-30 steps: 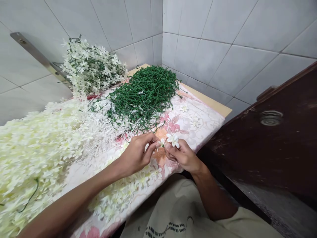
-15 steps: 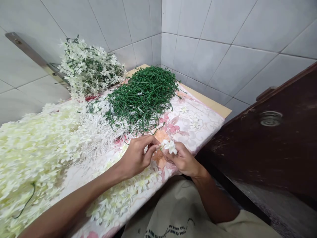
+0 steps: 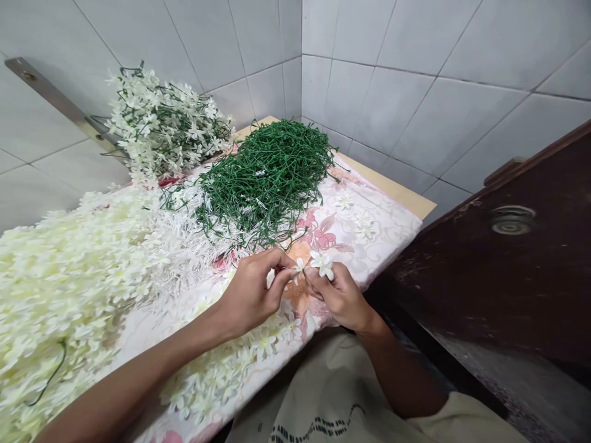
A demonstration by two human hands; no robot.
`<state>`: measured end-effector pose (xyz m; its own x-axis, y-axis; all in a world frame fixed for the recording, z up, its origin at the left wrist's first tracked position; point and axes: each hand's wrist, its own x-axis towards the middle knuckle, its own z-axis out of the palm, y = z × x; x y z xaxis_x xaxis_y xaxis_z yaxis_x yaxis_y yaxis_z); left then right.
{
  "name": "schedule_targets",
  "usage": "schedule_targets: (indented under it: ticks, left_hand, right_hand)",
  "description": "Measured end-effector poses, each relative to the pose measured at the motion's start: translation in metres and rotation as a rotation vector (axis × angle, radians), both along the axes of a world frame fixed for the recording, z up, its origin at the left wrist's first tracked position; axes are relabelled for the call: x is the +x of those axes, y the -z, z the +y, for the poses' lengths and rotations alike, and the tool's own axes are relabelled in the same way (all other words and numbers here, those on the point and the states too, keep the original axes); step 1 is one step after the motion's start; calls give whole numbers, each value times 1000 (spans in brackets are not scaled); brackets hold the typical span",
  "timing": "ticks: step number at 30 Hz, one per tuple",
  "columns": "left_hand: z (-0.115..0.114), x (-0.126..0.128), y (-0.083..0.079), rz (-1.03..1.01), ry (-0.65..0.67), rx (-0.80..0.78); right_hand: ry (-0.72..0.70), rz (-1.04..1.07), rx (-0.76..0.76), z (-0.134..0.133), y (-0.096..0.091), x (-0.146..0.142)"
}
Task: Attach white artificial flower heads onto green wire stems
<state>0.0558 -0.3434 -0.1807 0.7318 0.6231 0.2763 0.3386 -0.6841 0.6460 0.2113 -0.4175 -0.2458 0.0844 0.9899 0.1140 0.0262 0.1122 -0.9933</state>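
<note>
My left hand [image 3: 259, 284] pinches a small white artificial flower [image 3: 300, 268] between thumb and forefinger, over the cloth near the table's front edge. Close beside it, my right hand [image 3: 339, 296] is closed in a pinch, with another white artificial flower [image 3: 322, 264] showing above its thumb and fingertips. The stem inside the right fingers is mostly hidden. Just below my left wrist lies a small heap of cream flower heads [image 3: 221, 375]. Beyond the hands is a pile of green plastic stems [image 3: 272, 172], with white stringy pieces [image 3: 184, 258] along its left side.
A big heap of pale yellow-white flower heads [image 3: 69, 277] covers the left. At the back left stands a bunch of assembled white flowers [image 3: 161, 123]. Flowered cloth [image 3: 388, 227] covers the table. Tiled walls [image 3: 415, 111] form the corner; a dark wooden panel [image 3: 508, 277] is right.
The white flowers at my fingertips have moved apart, so two separate blossoms now show, one at each hand. My hands have stayed nearly in place. The view has shifted slightly.
</note>
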Motion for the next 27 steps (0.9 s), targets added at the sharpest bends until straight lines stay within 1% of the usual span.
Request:
schedule_targets:
  ticks: [5, 10, 14, 18, 22, 27]
  left_hand:
    - [0, 0, 2, 18, 16, -42]
    - [0, 0, 3, 7, 28, -52]
    - [-1, -1, 6, -1, 21, -75]
    - [-1, -2, 8, 5, 12, -104]
    - [-1, -2, 7, 1, 20, -135]
    - [-1, -1, 8, 5, 26, -126]
  right_hand:
    - [-39, -17, 9, 0, -4, 1]
    - [-51, -11, 11, 1, -8, 1]
    - [-80, -18, 21, 2, -10, 2]
    - [-99, -11, 25, 2, -10, 3]
    - [-114, 43, 6, 1, -8, 4]
    - [-160, 70, 5, 2, -7, 5]
